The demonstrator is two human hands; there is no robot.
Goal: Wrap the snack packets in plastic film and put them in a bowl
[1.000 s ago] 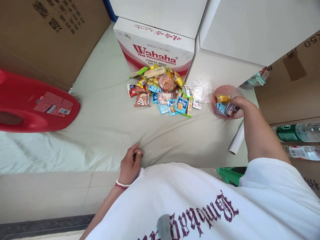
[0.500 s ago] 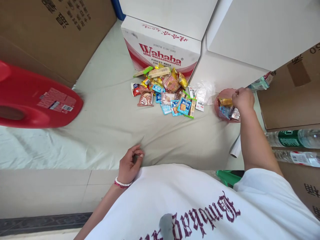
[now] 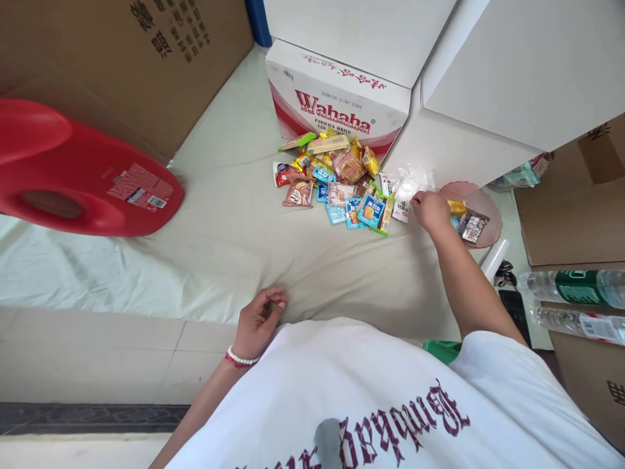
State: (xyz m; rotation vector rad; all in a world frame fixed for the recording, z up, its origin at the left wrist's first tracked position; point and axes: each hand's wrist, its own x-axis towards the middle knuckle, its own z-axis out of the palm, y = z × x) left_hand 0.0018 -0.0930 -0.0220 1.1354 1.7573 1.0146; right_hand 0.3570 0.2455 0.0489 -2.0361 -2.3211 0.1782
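My left hand (image 3: 260,319) rests at the table's front edge, its fingers loosely curled with a gap between them and nothing held. Over the table on the right, my right hand (image 3: 430,210) has its fingers drawn together beside the clear plastic wrapping (image 3: 409,184); whether they hold anything is hidden. Just right of that hand lies a pink transparent plate (image 3: 492,218) bearing a brown packet (image 3: 473,228), a yellow one and a blue one. To the hand's left is a pile of wrapped snacks, with a blue packet (image 3: 371,210) and a brown packet (image 3: 299,193) at its near side.
A white and red Wahaha box (image 3: 342,98) stands behind the pile. At the left is a large red jug (image 3: 88,176) before a cardboard box (image 3: 122,65). Plastic bottles (image 3: 576,286), a white roll (image 3: 495,260) and a black phone-like object (image 3: 513,311) are at the right.
My right hand has moved left from the pink plate to beside the plastic wrapping. My left hand has barely moved. The view has shifted, showing more on the right.
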